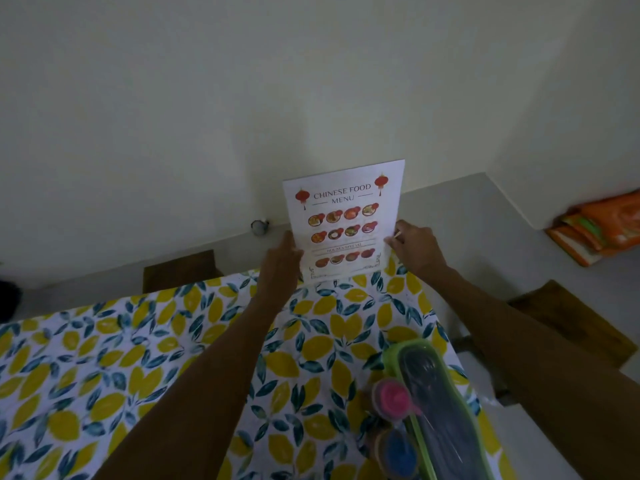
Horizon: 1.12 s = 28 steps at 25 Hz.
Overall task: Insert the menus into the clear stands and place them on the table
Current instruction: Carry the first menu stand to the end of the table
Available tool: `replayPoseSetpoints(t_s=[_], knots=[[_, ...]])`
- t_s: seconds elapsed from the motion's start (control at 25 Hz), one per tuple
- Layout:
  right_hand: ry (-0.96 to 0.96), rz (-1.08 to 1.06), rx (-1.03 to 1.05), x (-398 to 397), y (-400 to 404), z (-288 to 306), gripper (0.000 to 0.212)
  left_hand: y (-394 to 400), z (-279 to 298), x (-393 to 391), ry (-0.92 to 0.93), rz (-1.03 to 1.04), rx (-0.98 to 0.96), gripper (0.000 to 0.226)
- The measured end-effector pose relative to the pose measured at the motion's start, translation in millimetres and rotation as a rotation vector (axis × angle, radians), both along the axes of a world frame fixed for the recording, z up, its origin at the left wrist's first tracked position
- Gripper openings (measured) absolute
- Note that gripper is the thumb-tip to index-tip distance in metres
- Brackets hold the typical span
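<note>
A white "Chinese Food Menu" sheet (344, 220) stands upright at the far edge of the table (138, 358), which is covered in a lemon-print cloth. My left hand (281, 268) grips the sheet's lower left edge. My right hand (414, 245) pinches its right edge. Whether a clear stand surrounds the sheet, I cannot tell; no other menu or stand is visible.
A green-rimmed container (440, 407) with dark contents lies at the table's right, with a pink lid (393, 398) and a blue lid (398, 452) beside it. Wooden seats (180, 270) (568, 318) stand behind and to the right. Orange bags (602, 226) lie by the wall.
</note>
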State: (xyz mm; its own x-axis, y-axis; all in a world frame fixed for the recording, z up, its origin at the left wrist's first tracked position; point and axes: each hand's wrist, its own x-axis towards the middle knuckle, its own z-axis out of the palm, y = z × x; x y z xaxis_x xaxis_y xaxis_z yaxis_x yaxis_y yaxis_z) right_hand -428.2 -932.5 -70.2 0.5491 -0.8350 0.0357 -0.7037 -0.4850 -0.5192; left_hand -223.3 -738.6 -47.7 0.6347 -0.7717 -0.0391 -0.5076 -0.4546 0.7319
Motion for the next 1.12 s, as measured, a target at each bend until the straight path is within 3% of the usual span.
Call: replayPoseSetpoints(t_s=[0.12,0.4,0.64,0.76,1.12], knots=[[-0.012,-0.009,0.019,-2.3,-16.7,-13.6,0.025,-18.9,-14.2,-1.7,0.061,0.032,0.060,0.040],[-0.037,-0.013,0.015,-4.1,-31.7,-31.6,0.024,-45.4,-29.7,-2.5,0.038,0.080,0.101,0.025],[-0.023,0.048,0.014,-7.5,-35.9,-30.3,0.024,-40.2,-31.4,-0.3,-0.088,-0.069,0.067,0.014],[-0.014,0.042,0.020,-12.7,-34.3,-30.0,0.023,-39.6,-32.5,-3.1,0.014,0.017,0.089,0.016],[0.000,-0.049,0.039,-3.9,-24.4,-33.8,0.023,-43.5,-38.7,-0.9,-0.041,-0.034,0.065,0.017]])
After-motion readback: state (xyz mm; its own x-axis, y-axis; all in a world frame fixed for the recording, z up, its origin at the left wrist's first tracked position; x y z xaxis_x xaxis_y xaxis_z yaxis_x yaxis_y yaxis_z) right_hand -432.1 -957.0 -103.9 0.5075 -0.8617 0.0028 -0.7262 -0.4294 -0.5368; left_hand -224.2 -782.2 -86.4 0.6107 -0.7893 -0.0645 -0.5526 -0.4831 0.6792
